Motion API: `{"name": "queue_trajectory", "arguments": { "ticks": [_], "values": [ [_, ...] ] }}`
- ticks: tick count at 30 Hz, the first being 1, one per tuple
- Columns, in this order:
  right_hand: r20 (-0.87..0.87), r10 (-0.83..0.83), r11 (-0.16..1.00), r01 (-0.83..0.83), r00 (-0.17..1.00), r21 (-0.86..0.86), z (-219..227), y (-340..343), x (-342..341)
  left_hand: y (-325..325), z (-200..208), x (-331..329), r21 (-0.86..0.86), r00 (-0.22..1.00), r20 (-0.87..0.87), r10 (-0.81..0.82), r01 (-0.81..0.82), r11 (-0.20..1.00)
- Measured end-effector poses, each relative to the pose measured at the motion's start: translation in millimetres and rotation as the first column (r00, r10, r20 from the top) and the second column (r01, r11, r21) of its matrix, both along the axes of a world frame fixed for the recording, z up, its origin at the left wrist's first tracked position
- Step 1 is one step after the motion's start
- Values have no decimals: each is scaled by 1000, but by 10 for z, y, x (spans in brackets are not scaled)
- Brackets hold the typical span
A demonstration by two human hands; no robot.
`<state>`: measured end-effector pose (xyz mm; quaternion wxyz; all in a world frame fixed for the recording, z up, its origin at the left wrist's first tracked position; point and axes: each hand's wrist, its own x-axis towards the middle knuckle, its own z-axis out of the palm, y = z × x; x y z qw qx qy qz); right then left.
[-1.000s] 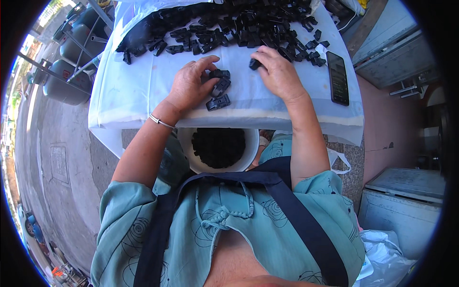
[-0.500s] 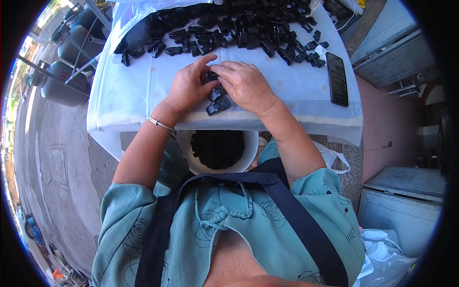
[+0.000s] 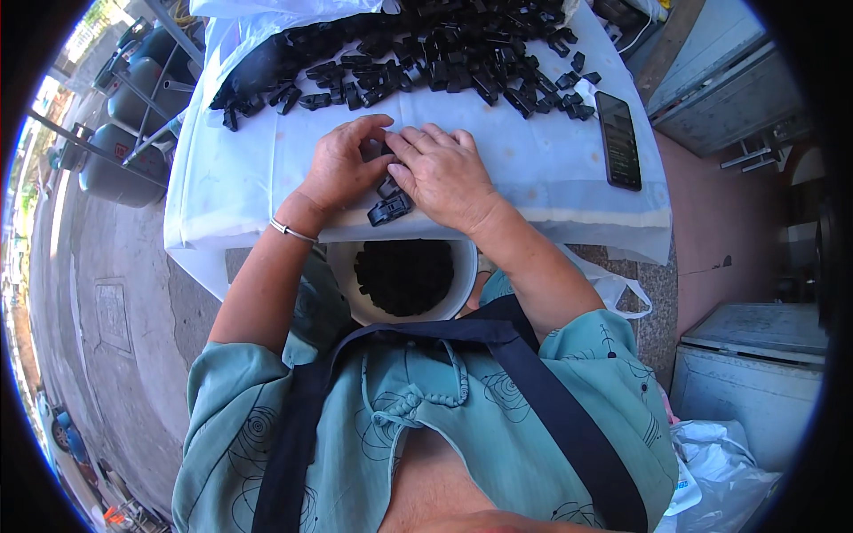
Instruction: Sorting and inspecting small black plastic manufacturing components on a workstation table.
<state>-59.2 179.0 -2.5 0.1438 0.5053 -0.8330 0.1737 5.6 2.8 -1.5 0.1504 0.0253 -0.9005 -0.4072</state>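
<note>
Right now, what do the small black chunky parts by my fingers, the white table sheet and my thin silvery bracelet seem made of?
Small black chunky parts: probably hard plastic, semi-gloss, from crisp edges and highlights. White table sheet: likely thin plastic film, creased and sheer-looking; cloth is possible. Thin silvery bracelet: likely polished metal, from its shine.

From the hands (image 3: 444, 175) on the counter (image 3: 235, 169): parts (image 3: 453, 73) heaped at twelve o'clock, phone (image 3: 619, 140) at three, tub (image 3: 466, 277) of pieces (image 3: 404, 275) below at six.

Both hands (image 3: 447, 176) at black plastic parts (image 3: 390, 210)
</note>
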Motion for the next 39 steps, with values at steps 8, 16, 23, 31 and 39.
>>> {"name": "queue_trajectory", "arguments": {
  "ticks": [8,16,23,31,39],
  "values": [
    [-149,-442,895,424,884,-140,58,221,-752,-93,173,-319,-333,974,-141,177,-215,918],
    [-25,-145,985,141,989,-101,133,166,-523,-1,47,-214,-298,987,-115,109,-139,944],
    [17,-39,991,41,999,-124,153,292,-690,-17,263,-75,-328,998,-56,20,-37,944],
    [34,73,995,-70,997,-69,68,132,-617,-179,102,-233,-332,978,-72,-194,160,930],
    [105,278,923,-236,955,-304,93,-27,-497,-19,70,-205,-87,999,8,50,-49,995]
  ]
}}
